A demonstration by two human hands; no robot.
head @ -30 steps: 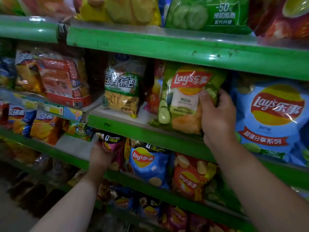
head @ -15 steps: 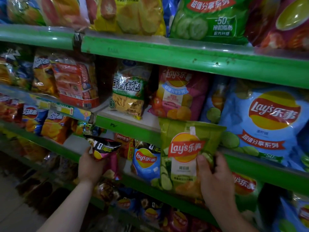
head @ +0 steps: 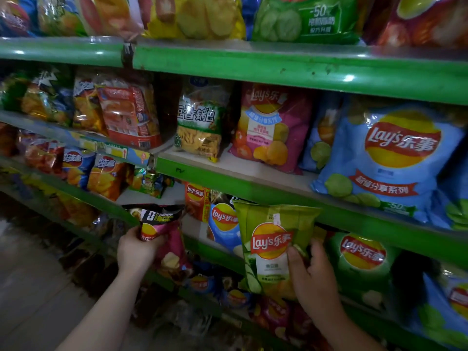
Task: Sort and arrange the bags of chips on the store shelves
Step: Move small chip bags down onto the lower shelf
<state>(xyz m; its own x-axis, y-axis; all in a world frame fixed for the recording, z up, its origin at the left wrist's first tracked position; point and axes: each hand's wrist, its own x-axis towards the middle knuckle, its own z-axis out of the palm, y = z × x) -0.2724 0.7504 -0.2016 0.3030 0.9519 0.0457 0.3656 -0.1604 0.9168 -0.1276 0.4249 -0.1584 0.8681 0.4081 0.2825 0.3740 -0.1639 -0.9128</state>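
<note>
My right hand point(head: 312, 277) grips a light green Lay's cucumber bag point(head: 271, 247) by its lower right side, upright in front of the lower green shelf point(head: 354, 221). My left hand point(head: 134, 249) holds a dark purple-and-black Lay's bag point(head: 158, 221) by its middle, out in front of the same shelf level, left of the green bag. Behind them stand a blue Lay's bag point(head: 222, 224), an orange Lay's bag point(head: 195, 201) and another green Lay's bag point(head: 362, 259).
The middle shelf carries a yellow-green snack bag point(head: 200, 122), a pink Lay's bag point(head: 271, 127) and a big light-blue Lay's bag point(head: 395, 158), with bare board in front of the pink one. More bags fill the top and left shelves. Grey floor point(head: 30, 287) lies lower left.
My right hand has brought the green cucumber bag down from the middle shelf to the lower shelf level, uncovering the pink bag. My left hand has pulled the purple bag slightly out and down.
</note>
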